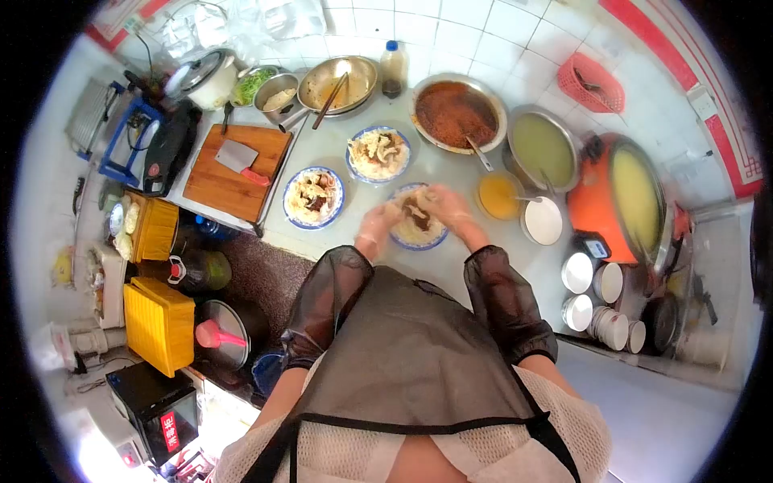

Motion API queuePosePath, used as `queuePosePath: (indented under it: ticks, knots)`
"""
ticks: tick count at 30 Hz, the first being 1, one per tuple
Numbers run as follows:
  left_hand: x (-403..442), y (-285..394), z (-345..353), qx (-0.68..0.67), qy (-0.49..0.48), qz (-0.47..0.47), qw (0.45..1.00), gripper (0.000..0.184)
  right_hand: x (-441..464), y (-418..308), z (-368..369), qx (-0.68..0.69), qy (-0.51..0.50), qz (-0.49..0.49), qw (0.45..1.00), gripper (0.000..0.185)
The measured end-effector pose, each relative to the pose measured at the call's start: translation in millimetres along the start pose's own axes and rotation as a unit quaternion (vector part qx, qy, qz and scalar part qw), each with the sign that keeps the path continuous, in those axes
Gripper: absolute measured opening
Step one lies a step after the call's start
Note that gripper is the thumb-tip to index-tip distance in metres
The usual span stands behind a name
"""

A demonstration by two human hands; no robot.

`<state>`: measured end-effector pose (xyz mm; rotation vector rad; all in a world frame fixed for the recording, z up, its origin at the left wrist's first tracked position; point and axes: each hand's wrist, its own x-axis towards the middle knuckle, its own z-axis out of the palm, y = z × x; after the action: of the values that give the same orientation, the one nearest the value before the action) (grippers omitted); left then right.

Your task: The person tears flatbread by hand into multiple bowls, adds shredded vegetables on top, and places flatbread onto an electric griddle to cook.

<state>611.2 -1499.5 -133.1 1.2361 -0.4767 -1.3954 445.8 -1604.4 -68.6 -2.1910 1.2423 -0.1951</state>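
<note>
In the head view, both hands wear clear gloves over a blue-rimmed plate (pixel 420 239) of pale food with a dark brown patch in its middle. My left hand (pixel 377 228) is at the plate's left edge, its fingers bent inward over the food. My right hand (pixel 452 211) reaches over the upper right of the same plate, fingers curled and blurred, with pale food near the fingertips. What either hand holds is hard to make out. Two similar blue-rimmed plates of food stand close by, one (pixel 313 198) to the left and one (pixel 378 154) above.
A cleaver (pixel 236 155) lies on a wooden board (pixel 211 183) at left. Behind stand a wok (pixel 354 74), a basin of red-brown sauce (pixel 456 113) and a pot of greenish liquid (pixel 541 149). An orange pot (pixel 596 198), a yellow-liquid bowl (pixel 499 196) and white bowls (pixel 610 328) are right.
</note>
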Motion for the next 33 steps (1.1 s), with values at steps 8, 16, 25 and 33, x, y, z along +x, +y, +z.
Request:
queuePosePath:
  ticks: [8,16,25,33]
  knots:
    - [31,-35,-7,0.346,-0.005,0.068,0.936,0.023,4,-9,37,0.062,-0.084,-0.048,0.993,0.035]
    - [11,-21,-7,0.079,0.054,0.025,0.995,0.019,-14,3,3,0.432,-0.068,0.125,0.890,0.020]
    - [3,-18,-8,0.124,0.073,-0.019,0.989,0.023,-1,-8,12,0.127,-0.018,0.040,0.991,0.031]
    - [3,-5,13,0.385,-0.049,0.052,0.920,0.025,4,-3,32,0.122,-0.064,-0.138,0.981,0.030]
